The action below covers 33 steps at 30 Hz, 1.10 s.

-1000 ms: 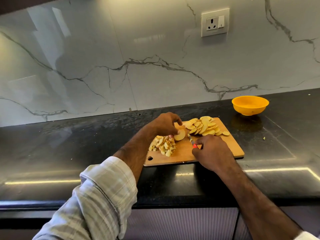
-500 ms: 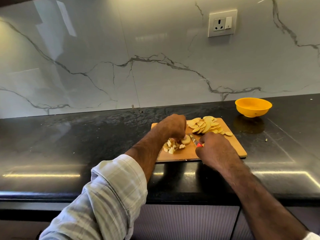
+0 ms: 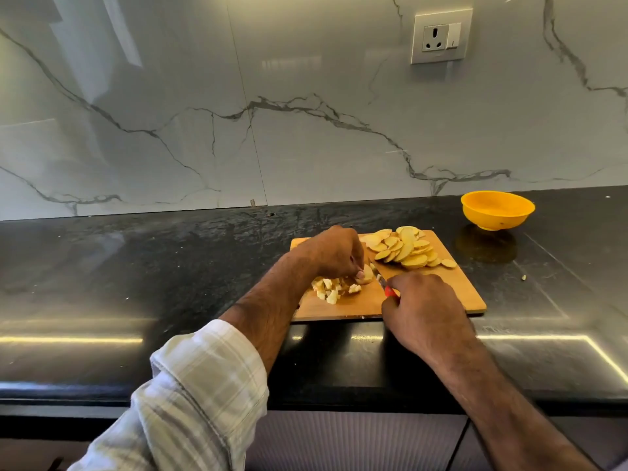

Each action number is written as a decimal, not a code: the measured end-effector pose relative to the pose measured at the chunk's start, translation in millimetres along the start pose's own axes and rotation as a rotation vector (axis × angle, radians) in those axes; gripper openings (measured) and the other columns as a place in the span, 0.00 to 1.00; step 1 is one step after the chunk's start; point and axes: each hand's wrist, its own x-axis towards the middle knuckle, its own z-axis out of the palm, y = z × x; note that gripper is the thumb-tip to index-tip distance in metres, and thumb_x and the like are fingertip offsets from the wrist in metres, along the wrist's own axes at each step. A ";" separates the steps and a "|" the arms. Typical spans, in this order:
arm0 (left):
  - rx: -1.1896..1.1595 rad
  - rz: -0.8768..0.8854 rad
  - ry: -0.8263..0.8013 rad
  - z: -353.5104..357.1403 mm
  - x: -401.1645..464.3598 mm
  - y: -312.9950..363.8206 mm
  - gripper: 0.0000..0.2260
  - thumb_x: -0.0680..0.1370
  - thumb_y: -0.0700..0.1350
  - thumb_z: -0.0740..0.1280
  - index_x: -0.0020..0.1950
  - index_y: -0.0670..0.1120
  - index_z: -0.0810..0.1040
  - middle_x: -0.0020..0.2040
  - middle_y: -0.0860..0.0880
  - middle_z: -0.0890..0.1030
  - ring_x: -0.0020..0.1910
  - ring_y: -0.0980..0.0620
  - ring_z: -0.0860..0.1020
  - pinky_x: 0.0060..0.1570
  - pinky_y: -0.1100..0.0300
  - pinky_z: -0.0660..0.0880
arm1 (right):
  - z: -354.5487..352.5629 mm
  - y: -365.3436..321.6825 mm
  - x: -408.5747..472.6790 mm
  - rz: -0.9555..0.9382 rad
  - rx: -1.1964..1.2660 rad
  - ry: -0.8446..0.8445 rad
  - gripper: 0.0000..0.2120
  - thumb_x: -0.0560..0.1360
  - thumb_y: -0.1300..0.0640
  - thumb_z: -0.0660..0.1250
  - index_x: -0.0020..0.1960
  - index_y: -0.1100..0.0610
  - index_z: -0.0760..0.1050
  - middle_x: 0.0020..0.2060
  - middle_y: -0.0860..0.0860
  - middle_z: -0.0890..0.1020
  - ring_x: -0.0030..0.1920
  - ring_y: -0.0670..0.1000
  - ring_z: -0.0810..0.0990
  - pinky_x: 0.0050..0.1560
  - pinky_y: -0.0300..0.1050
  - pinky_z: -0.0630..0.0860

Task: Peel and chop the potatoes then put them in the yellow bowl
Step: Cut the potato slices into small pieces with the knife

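Partly hidden: knife [image 3: 380, 279] within right hand's [image 3: 423, 309] grip, slice [image 3: 365, 275] under left hand's [image 3: 334, 251] fingertips.

Left hand [image 3: 331, 254] pins slice [image 3: 366, 277]; right hand [image 3: 423, 307] grips knife [image 3: 383, 283].

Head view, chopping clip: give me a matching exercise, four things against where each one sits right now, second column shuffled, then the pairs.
Things:
1. yellow bowl
2. potato slices
3. potato cubes
4. knife

Places:
A. heaped on the far right part of the cutting board
B. in the right hand
C. on the counter, beyond the board's right corner
D. on the board beside the left hand

Pairs: 1-C, 2-A, 3-D, 4-B
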 end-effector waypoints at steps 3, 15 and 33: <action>-0.041 0.005 -0.009 2.5 -4.3 -6.7 0.08 0.76 0.46 0.79 0.54 0.50 0.87 0.56 0.54 0.84 0.56 0.55 0.80 0.56 0.55 0.78 | 2.8 -13.5 -3.8 -0.008 -0.050 -0.049 0.14 0.78 0.47 0.68 0.63 0.48 0.79 0.52 0.48 0.82 0.49 0.50 0.79 0.47 0.45 0.80; -0.029 0.022 0.038 8.0 -4.1 -10.9 0.06 0.76 0.44 0.79 0.52 0.51 0.89 0.55 0.54 0.86 0.55 0.56 0.82 0.60 0.52 0.82 | -2.4 -39.0 25.6 -0.008 -0.206 -0.263 0.16 0.78 0.51 0.72 0.64 0.52 0.77 0.55 0.51 0.81 0.55 0.52 0.80 0.55 0.49 0.81; -0.080 0.105 0.131 16.5 -12.5 -22.1 0.07 0.77 0.41 0.78 0.53 0.51 0.89 0.49 0.59 0.85 0.50 0.59 0.81 0.57 0.58 0.82 | 9.9 -34.0 31.9 -0.035 -0.156 -0.203 0.12 0.77 0.50 0.72 0.59 0.52 0.79 0.42 0.47 0.77 0.46 0.48 0.78 0.50 0.45 0.82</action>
